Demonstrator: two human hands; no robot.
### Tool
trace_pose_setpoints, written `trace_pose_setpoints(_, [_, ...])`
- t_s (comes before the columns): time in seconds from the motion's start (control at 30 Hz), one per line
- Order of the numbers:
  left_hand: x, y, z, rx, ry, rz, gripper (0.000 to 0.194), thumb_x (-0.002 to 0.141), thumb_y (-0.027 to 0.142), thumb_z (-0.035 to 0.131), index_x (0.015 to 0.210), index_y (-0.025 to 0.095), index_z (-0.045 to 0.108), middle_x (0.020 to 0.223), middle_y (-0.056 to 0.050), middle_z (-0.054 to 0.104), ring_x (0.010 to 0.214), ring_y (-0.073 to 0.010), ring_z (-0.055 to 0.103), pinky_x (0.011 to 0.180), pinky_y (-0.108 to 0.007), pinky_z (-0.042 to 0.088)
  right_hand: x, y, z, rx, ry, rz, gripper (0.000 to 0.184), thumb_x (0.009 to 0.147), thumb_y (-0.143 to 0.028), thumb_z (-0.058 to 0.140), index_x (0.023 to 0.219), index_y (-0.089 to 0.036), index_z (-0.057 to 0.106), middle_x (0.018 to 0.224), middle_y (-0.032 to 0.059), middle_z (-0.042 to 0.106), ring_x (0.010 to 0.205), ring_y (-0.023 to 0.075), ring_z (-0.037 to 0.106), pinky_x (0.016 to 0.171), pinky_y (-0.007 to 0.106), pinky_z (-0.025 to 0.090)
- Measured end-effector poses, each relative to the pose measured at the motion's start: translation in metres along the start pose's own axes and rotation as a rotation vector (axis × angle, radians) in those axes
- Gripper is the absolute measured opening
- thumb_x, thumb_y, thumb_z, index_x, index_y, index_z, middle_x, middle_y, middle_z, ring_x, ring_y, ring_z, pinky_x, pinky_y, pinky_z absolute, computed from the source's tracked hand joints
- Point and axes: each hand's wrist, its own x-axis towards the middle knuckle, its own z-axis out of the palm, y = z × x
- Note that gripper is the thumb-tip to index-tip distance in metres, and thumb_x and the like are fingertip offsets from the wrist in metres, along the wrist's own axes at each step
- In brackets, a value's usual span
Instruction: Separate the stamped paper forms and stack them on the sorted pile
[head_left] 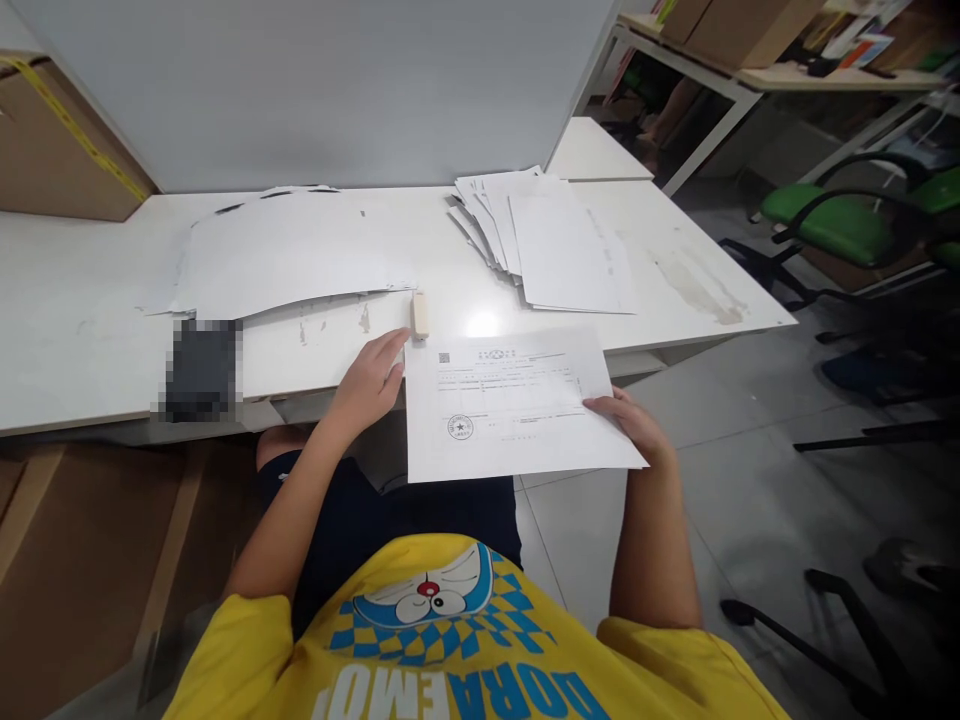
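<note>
A white printed sheet of paper (pixel 510 400) lies partly over the table's front edge, with its lower part sticking out above my lap. It bears a square code, lines of print and a round star stamp. My right hand (pixel 634 422) grips the sheet at its right edge, thumb on top. By its upper left corner is my left hand (pixel 369 382), fingers stretched out and thumb apart, with nothing visible in it. The fingertips reach a small cream-coloured block (pixel 421 316) standing on the table; whether they touch it I cannot tell.
On the white table (pixel 300 370) are a fanned stack of papers (pixel 570 245) and a wide spread of white sheets (pixel 277 255). A dark blurred-out item (pixel 201 370) lies left, near a cardboard box (pixel 67 140). A grey panel (pixel 315 90) stands behind; green chairs (pixel 832 220) are right.
</note>
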Motion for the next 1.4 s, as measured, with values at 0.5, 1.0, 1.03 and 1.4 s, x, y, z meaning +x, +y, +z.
trace_pose_setpoints(0.5, [0.013,-0.023,0.002,0.079,-0.096,0.082,0.041,0.078,0.009,0.068,0.116,0.023,0.073,0.134,-0.004,0.068,0.141,-0.0254,0.049,0.127,-0.043,0.026,0.014,0.010,-0.005,0.058,0.093,0.025,0.037,0.057,-0.029,0.081,0.091,-0.022,0.069,0.088,0.0043,0.077,0.069,0.0249,0.071,0.058,0.033,0.057])
trace_pose_setpoints(1.0, [0.014,-0.051,0.002,0.924,-0.221,0.500,0.056,0.091,0.003,0.039,0.144,0.017,0.052,0.150,-0.003,0.053,0.142,-0.0205,0.047,0.116,-0.045,0.047,0.021,0.015,-0.008,0.058,0.181,0.049,0.040,0.048,-0.027,0.081,0.085,-0.021,0.069,0.083,0.0018,0.076,0.067,0.0236,0.070,0.056,0.031,0.055])
trace_pose_setpoints(1.03, [0.014,-0.051,0.002,0.930,-0.216,0.496,0.055,0.092,0.004,0.040,0.144,0.017,0.053,0.149,-0.003,0.054,0.141,-0.0205,0.048,0.116,-0.044,0.048,0.021,0.014,-0.008,0.060,0.181,0.050,0.041,0.047,-0.027,0.081,0.086,-0.020,0.070,0.084,0.0023,0.076,0.067,0.0238,0.070,0.057,0.031,0.055])
trace_pose_setpoints(1.4, [0.014,-0.061,0.003,0.978,-0.148,0.652,0.057,0.092,0.003,0.041,0.148,0.016,0.047,0.149,-0.009,0.054,0.137,-0.0238,0.054,0.113,-0.047,0.050,-0.015,0.005,-0.005,0.023,0.164,0.058,0.047,0.050,-0.028,0.084,0.093,-0.019,0.068,0.085,0.0062,0.076,0.073,0.0271,0.072,0.060,0.035,0.058])
